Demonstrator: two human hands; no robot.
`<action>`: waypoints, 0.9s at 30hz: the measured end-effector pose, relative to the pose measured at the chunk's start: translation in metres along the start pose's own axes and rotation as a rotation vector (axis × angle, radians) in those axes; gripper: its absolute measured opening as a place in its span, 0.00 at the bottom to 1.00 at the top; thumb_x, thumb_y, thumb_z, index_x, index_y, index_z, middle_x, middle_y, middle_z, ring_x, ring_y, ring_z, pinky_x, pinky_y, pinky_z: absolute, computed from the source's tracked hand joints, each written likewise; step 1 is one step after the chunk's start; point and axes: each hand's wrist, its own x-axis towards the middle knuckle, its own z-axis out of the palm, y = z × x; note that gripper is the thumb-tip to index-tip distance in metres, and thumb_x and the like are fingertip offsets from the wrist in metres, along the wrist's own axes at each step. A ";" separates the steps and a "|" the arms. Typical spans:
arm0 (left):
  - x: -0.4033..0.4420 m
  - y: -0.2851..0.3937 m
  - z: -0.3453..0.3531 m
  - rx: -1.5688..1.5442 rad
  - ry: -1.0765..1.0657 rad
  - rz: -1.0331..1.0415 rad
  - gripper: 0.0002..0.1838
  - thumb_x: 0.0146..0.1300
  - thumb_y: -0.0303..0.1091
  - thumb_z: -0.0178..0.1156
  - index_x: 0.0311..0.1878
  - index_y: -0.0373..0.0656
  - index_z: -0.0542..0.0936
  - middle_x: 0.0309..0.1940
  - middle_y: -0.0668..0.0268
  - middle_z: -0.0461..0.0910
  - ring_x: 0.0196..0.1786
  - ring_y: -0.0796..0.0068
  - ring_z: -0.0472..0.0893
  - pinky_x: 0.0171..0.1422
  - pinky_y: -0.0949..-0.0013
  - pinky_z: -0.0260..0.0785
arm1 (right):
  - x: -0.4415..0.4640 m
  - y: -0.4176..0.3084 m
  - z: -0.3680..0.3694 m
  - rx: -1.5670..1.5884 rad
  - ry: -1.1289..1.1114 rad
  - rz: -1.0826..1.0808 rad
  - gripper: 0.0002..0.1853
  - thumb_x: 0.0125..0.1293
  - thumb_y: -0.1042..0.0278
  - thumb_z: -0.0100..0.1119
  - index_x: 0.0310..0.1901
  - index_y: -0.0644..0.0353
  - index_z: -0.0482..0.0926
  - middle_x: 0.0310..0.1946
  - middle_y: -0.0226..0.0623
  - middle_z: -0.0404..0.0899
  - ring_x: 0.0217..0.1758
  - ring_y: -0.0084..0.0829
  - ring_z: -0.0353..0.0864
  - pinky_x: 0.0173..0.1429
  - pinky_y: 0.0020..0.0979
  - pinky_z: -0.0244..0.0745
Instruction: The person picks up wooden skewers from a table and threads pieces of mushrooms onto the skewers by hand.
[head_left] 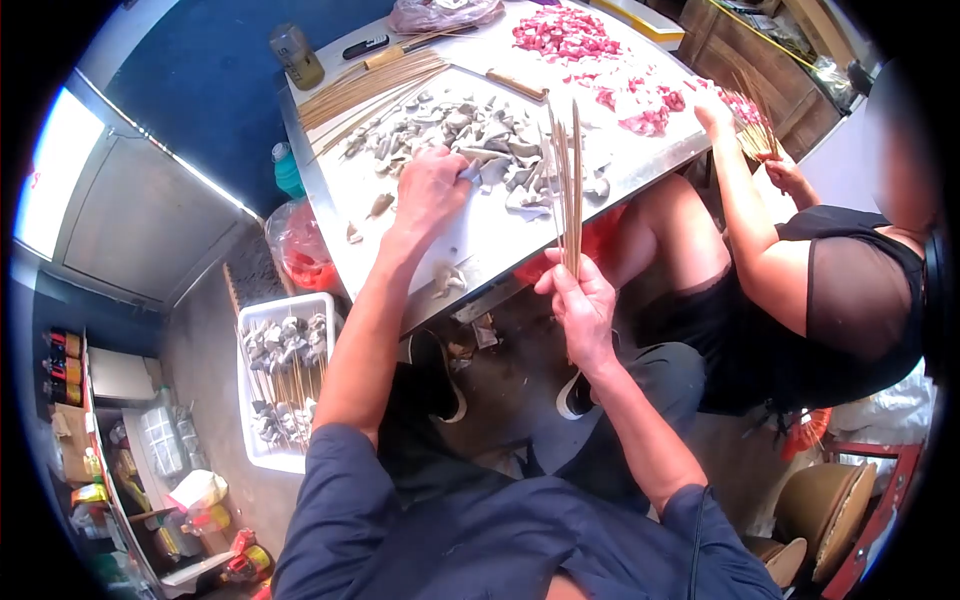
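Navy shirt (pixel 480 545), right fingers (pixel 572 288) round sticks (pixel 570 190), tray (pixel 278 460) — loaded skewers (pixel 286 345) inside

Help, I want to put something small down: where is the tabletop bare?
Bare tabletop lies between the left hand and the near edge, beside a grey scrap. Crowded: middle, grey pieces; far left, thin sticks; far right, red pieces.

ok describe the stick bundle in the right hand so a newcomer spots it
By the white table's near edge is the wearer's right hand. It grips a bundle of thin sticks. Unlike the loose sticks lying on the table, it's held; the co-worker's bundle is farther right.
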 end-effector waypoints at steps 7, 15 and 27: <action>-0.003 -0.009 -0.027 -0.690 0.044 -0.341 0.08 0.61 0.30 0.61 0.41 0.37 0.83 0.31 0.66 0.81 0.35 0.78 0.77 0.42 0.73 0.69 | -0.022 0.017 -0.009 -0.046 0.038 0.116 0.11 0.71 0.68 0.53 0.50 0.61 0.78 0.25 0.23 0.77 0.21 0.09 0.62 0.24 0.14 0.57; -0.010 0.000 -0.035 -1.283 0.044 -0.540 0.12 0.67 0.31 0.59 0.50 0.36 0.75 0.34 0.56 0.81 0.32 0.73 0.81 0.40 0.70 0.76 | -0.023 0.026 0.004 -0.065 -0.040 0.134 0.11 0.70 0.65 0.55 0.46 0.61 0.80 0.25 0.23 0.77 0.21 0.10 0.63 0.26 0.16 0.58; -0.019 0.017 -0.026 -1.394 -0.113 -0.490 0.14 0.68 0.32 0.58 0.51 0.33 0.78 0.36 0.58 0.82 0.35 0.70 0.82 0.44 0.67 0.75 | -0.035 0.017 0.017 -0.117 -0.041 0.176 0.11 0.71 0.63 0.56 0.45 0.61 0.80 0.23 0.23 0.77 0.22 0.10 0.63 0.26 0.16 0.58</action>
